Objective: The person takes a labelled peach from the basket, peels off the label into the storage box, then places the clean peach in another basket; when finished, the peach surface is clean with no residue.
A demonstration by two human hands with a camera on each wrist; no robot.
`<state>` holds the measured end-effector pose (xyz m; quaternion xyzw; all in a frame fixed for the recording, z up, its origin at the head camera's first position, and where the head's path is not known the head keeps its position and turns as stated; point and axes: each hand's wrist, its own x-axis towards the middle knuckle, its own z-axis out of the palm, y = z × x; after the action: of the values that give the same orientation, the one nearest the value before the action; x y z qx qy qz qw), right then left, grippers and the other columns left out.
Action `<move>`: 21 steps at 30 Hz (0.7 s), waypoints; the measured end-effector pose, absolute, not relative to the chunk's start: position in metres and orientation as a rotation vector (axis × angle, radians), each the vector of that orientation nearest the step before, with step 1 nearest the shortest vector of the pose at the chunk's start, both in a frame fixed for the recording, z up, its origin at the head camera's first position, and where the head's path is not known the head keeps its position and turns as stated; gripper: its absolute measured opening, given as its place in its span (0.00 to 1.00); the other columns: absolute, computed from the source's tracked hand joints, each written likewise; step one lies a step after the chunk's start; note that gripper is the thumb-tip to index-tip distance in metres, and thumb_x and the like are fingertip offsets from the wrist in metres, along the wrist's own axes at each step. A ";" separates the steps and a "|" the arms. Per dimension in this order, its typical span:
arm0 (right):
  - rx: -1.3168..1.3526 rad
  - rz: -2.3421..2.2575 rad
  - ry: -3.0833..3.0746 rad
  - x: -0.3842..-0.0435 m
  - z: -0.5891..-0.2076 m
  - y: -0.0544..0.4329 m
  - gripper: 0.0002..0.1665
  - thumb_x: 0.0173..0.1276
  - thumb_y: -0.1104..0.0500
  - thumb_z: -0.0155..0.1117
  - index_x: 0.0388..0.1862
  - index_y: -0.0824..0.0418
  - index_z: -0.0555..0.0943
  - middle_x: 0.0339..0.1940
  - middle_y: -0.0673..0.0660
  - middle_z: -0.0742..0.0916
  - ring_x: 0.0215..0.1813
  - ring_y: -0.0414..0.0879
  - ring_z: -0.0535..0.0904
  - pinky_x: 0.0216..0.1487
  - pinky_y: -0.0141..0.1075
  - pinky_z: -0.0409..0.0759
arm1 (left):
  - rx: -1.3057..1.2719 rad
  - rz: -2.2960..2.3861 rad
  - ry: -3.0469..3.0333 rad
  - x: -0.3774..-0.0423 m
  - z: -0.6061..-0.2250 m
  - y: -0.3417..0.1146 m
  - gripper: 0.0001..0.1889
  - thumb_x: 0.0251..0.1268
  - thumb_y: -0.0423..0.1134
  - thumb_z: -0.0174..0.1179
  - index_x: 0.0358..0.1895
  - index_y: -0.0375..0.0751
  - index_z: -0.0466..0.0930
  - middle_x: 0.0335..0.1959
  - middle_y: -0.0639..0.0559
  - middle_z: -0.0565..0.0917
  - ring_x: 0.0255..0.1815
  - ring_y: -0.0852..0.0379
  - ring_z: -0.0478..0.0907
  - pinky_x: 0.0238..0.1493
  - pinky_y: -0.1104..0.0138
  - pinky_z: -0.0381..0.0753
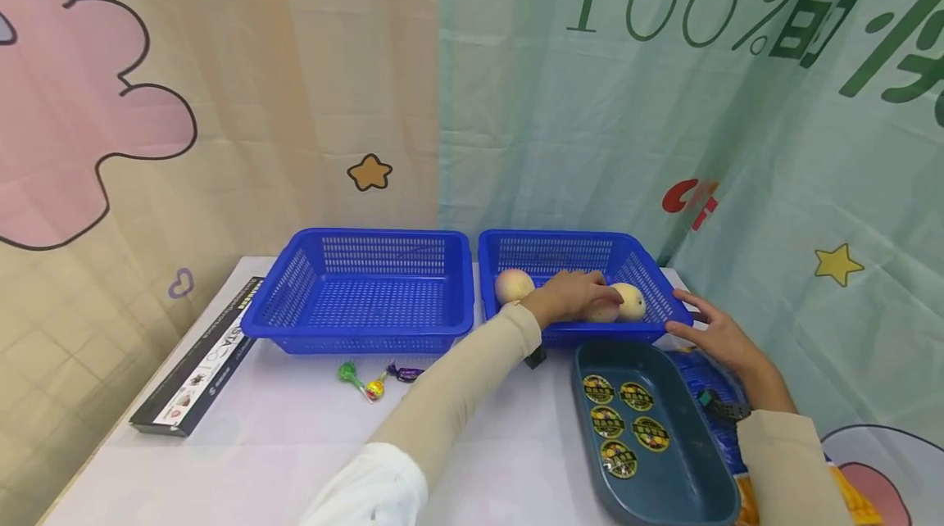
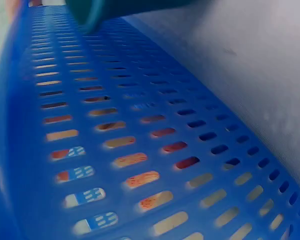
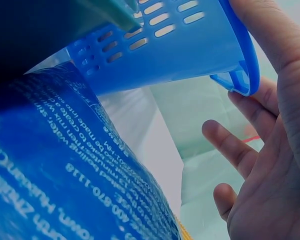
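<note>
My left hand (image 1: 574,295) reaches over the front rim of the right blue basket (image 1: 560,236), its fingers curled over a pinkish peach (image 1: 601,311) and hiding part of it. A paler, yellowish peach (image 1: 629,301) lies just right of those fingers, and another peach (image 1: 514,286) sits at the basket's left side. At the basket's right end my right hand (image 1: 726,337) pinches the rim; in the right wrist view the thumb lies over the rim (image 3: 247,55) and fingertips touch it from below. The left wrist view shows mostly the slotted basket wall (image 2: 90,115).
Left of that basket stands a second blue basket (image 1: 361,345). A dark tray (image 1: 686,460) with several round stickers (image 1: 651,433) is in front, beside a blue printed bag (image 3: 75,150). Wrapped candies (image 1: 375,388) and a long black box (image 1: 199,370) lie on the left.
</note>
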<state>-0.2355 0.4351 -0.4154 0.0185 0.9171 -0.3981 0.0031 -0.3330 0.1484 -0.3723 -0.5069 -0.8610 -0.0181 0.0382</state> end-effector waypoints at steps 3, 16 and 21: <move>0.049 -1.253 2.877 -0.238 -0.416 0.433 0.58 0.70 0.35 0.64 0.85 0.50 0.43 0.75 0.80 0.56 0.64 0.81 0.64 0.54 0.74 0.71 | -1.527 -0.054 -2.675 -0.336 -0.374 0.144 0.23 0.83 0.43 0.47 0.76 0.65 0.67 0.69 0.56 0.74 0.67 0.55 0.72 0.68 0.63 0.68; 0.025 -1.244 2.901 -0.244 -0.410 0.428 0.58 0.70 0.35 0.63 0.85 0.50 0.41 0.75 0.81 0.55 0.64 0.82 0.63 0.56 0.75 0.69 | -1.468 -0.515 -2.781 -0.344 -0.349 0.100 0.31 0.70 0.42 0.66 0.75 0.56 0.68 0.70 0.58 0.74 0.68 0.60 0.69 0.63 0.67 0.73; -0.030 -1.147 2.953 -0.243 -0.403 0.429 0.58 0.73 0.36 0.60 0.84 0.54 0.37 0.76 0.81 0.53 0.68 0.84 0.56 0.55 0.79 0.64 | -1.383 -0.640 -2.627 -0.336 -0.332 0.037 0.29 0.74 0.45 0.62 0.75 0.52 0.67 0.73 0.56 0.71 0.73 0.55 0.65 0.72 0.59 0.64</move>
<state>-0.2432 0.4292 -0.4027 -0.0096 0.9320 -0.3620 -0.0132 -0.3356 0.0369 -0.3316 -0.4548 -0.8638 -0.2105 0.0522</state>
